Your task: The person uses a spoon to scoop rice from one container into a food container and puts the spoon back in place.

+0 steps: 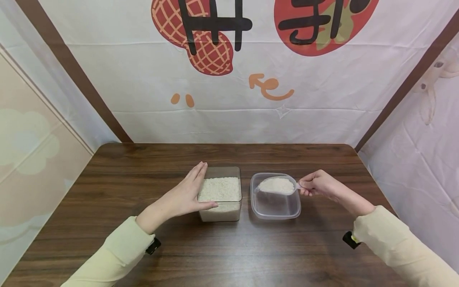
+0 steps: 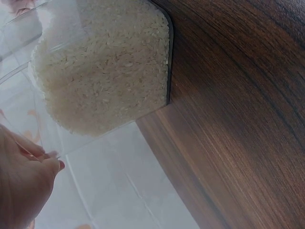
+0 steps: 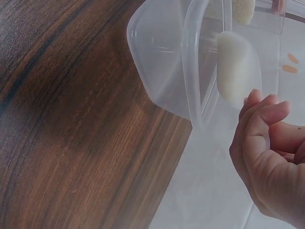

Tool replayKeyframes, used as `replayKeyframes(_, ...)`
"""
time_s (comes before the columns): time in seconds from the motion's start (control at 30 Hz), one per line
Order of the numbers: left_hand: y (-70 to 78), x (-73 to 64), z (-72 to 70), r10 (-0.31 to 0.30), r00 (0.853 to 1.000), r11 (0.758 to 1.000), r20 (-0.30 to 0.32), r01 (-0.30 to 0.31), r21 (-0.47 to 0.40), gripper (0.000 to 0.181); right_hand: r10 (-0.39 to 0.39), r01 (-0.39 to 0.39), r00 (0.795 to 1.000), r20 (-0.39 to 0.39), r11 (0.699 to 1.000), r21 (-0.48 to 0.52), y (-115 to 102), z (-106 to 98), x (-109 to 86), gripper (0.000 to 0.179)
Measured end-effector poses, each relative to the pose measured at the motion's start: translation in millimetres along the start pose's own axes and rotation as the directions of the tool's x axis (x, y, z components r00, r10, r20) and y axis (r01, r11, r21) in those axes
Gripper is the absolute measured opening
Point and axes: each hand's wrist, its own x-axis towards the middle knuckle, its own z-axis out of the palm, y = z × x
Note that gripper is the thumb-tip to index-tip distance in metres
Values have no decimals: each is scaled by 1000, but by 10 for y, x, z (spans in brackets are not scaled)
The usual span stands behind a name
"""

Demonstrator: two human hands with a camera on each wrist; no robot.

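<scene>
A clear rectangular container of white rice stands near the middle of the table. Spread along its left side, my left hand braces it with straight fingers, the thumb over the front rim. To the right sits a shallow clear plastic tub. My right hand pinches the short handle of a clear scoop heaped with rice. The scoop is level over the back half of the tub. In the right wrist view, the rice-filled scoop shows beside the tub's rim.
Dark wood-grain table under everything. A white printed cloth hangs behind the table's far edge, and more cloth hangs at both sides. A narrow gap separates the two containers.
</scene>
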Motion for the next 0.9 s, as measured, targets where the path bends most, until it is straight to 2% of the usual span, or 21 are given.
replayKeyframes(0.43, -3, -4, 6, 12, 1000, 1000, -12, -12, 0, 112, -10, 9, 1000, -19, 998, -55, -26, 34, 11, 28)
replayKeyframes(0.7, -1, -10, 6, 12, 1000, 1000, -14, -12, 7, 112, -21, 11, 998, -59, 985, -170, -50, 62, 9, 25)
replayKeyframes(0.9, 2, -8, 9, 14, 1000, 1000, -13, -14, 6, 112, -32, 2, 995, -96, 954, -299, -78, 74, -9, 23)
